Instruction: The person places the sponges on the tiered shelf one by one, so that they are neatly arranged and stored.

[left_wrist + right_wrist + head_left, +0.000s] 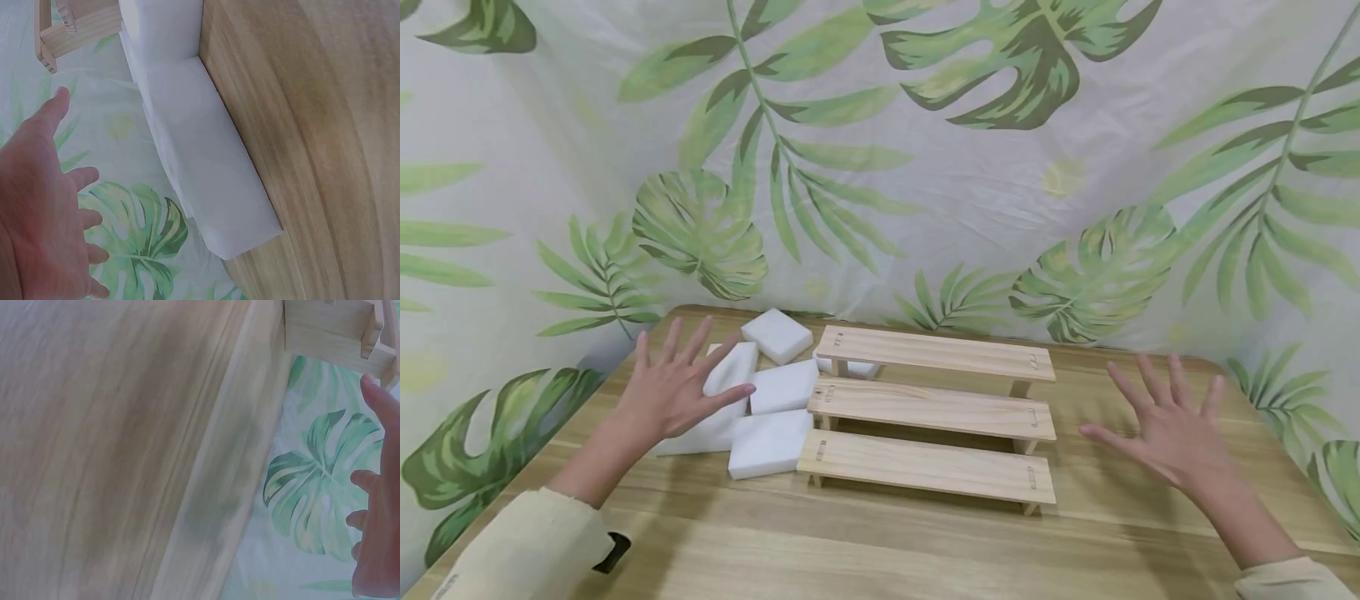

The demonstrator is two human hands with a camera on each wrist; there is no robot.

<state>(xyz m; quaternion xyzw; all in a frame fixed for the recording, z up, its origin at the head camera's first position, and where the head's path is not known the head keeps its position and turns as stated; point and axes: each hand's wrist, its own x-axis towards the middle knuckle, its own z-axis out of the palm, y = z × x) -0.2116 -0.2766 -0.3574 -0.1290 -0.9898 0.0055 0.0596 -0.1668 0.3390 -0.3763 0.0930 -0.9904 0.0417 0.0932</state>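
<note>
My left hand (673, 392) hovers with spread fingers over the white foam blocks (772, 442), holding nothing. Several of these blocks lie flat and close together on the left half of the table; the hand hides part of the largest one (711, 433). To their right stands a three-step wooden rack (928, 467) of pale planks on short legs, each step higher toward the back. My right hand (1180, 429), fingers also spread and nothing in it, is above the table to the right of the rack. In the left wrist view, a long white block (200, 156) lies beyond the left hand.
The wooden table (850, 550) has rounded back corners. A white cloth with green leaf prints (970, 208) hangs right behind it and along both sides. One foam block (857, 367) is partly hidden behind the rack's left end.
</note>
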